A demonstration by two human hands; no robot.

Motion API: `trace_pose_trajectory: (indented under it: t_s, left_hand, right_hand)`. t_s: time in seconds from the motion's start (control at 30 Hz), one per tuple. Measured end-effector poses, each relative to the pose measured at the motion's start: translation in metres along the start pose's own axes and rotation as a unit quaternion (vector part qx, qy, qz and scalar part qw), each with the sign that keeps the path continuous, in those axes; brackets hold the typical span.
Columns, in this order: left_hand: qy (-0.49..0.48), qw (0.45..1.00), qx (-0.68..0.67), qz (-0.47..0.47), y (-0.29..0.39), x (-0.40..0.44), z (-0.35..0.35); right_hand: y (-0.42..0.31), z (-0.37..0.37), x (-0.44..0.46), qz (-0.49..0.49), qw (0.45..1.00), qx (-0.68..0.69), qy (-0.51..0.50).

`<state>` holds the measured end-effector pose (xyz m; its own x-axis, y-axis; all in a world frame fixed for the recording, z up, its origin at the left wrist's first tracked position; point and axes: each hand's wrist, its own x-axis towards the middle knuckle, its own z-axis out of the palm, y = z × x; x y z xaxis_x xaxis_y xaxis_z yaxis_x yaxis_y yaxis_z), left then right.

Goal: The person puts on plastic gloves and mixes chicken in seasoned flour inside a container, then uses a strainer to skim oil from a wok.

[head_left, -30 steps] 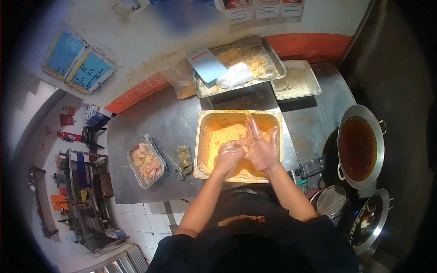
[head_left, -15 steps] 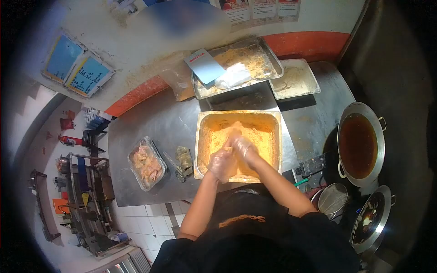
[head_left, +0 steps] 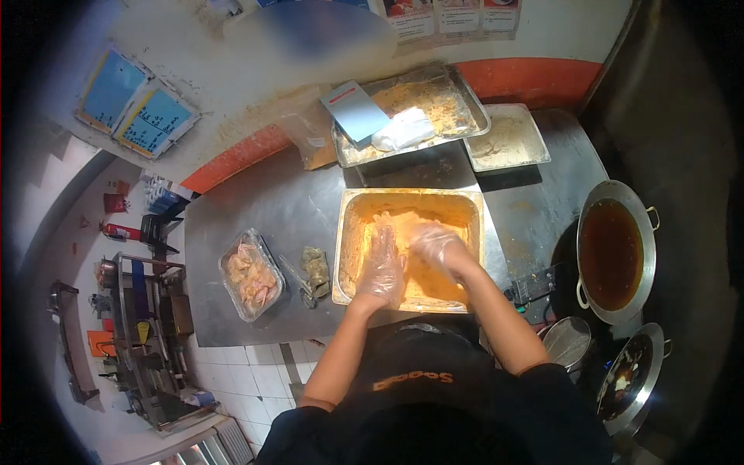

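Note:
A rectangular metal pan holds orange-yellow powder in front of me. My left hand, in a clear plastic glove, is in the left part of the pan with its fingers stretched out and the palm turned inward. My right hand, also gloved, is over the powder to the right of it, slightly blurred. Its fingers are smeared, and whether they hold anything is hidden. The two hands are a small gap apart. Left of the pan stands a clear plastic tub of raw chicken pieces.
A crumpled bag lies between tub and pan. Behind are a large crumb-covered tray with a blue box, and a flour tray. At right stand a wok of brown oil, a second wok and a strainer.
My hands, together half a second ago, have parted. My left hand's fingers now point up the pan, and my right hand has moved right.

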<state>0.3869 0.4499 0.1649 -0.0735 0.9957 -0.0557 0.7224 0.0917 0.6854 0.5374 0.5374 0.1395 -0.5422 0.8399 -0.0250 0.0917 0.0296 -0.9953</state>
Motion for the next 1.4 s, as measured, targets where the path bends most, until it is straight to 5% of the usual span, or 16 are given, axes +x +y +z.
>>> trace_pose_trajectory:
  t_s: [0.07, 0.2, 0.27, 0.3, 0.47, 0.53, 0.57, 0.6, 0.67, 0.8, 0.87, 1.0, 1.07, 1.23, 1.3, 1.4]
  left_hand:
    - [-0.017, 0.998, 0.024, 0.061, 0.001, -0.001, -0.002]
    - [0.035, 0.968, 0.218, 0.116, -0.017, -0.006, 0.004]
    - [0.007, 0.987, 0.122, 0.105, -0.006, -0.008, -0.009]
    - [0.007, 0.987, 0.122, 0.102, -0.007, -0.008, -0.009]
    - [-0.011, 0.993, 0.093, 0.070, -0.009, -0.007, -0.010]
    - [-0.003, 0.991, 0.098, 0.089, -0.015, -0.006, -0.015]
    - [0.000, 0.989, 0.108, 0.103, -0.018, -0.005, -0.016]
    - [0.001, 0.989, 0.108, 0.100, -0.020, -0.006, -0.015]
    - [0.003, 0.985, 0.129, 0.115, -0.020, -0.007, -0.008]
    - [0.004, 0.985, 0.148, 0.090, -0.015, -0.008, -0.008]
    - [0.017, 0.990, 0.109, 0.088, -0.019, -0.009, -0.015]
    - [-0.012, 0.994, -0.039, 0.105, -0.029, -0.003, 0.002]
    - [0.010, 0.929, -0.343, -0.137, 0.001, 0.004, 0.004]
    - [-0.029, 0.875, -0.433, -0.216, -0.036, 0.018, 0.006]
    - [0.089, 0.773, -0.540, -0.322, -0.056, 0.026, -0.006]
    - [0.011, 0.808, -0.535, -0.247, -0.060, 0.030, -0.004]
  right_hand:
    - [-0.043, 0.005, -0.015, 0.074, 0.987, 0.132, -0.059]
    - [-0.004, -0.001, 0.006, -0.069, 0.970, -0.222, -0.069]
    - [-0.003, -0.009, 0.003, 0.188, 0.963, 0.187, 0.048]
    - [-0.005, -0.007, 0.001, 0.084, 0.991, 0.095, -0.042]
    - [-0.007, 0.005, -0.006, 0.094, 0.987, 0.115, -0.063]
    - [-0.016, -0.008, 0.001, 0.174, 0.980, 0.073, 0.059]
    - [-0.007, -0.008, 0.000, 0.213, 0.934, 0.283, 0.042]
    - [-0.008, -0.002, -0.003, 0.214, 0.934, 0.283, 0.040]
    - [-0.008, 0.013, -0.008, 0.176, 0.946, 0.265, -0.070]
    - [-0.016, 0.001, 0.006, 0.191, 0.981, -0.001, -0.020]
    - [-0.010, -0.001, 0.010, 0.187, 0.979, -0.078, -0.003]
    - [0.019, 0.012, -0.005, -0.007, 0.989, -0.145, -0.014]
    - [0.019, 0.026, -0.007, 0.007, 0.991, -0.132, 0.011]
    - [0.001, 0.018, -0.029, -0.022, 0.987, -0.151, 0.039]
    - [0.021, 0.013, -0.029, -0.046, 0.995, -0.053, 0.067]
    - [0.011, 0.001, -0.033, -0.094, 0.975, -0.202, -0.002]
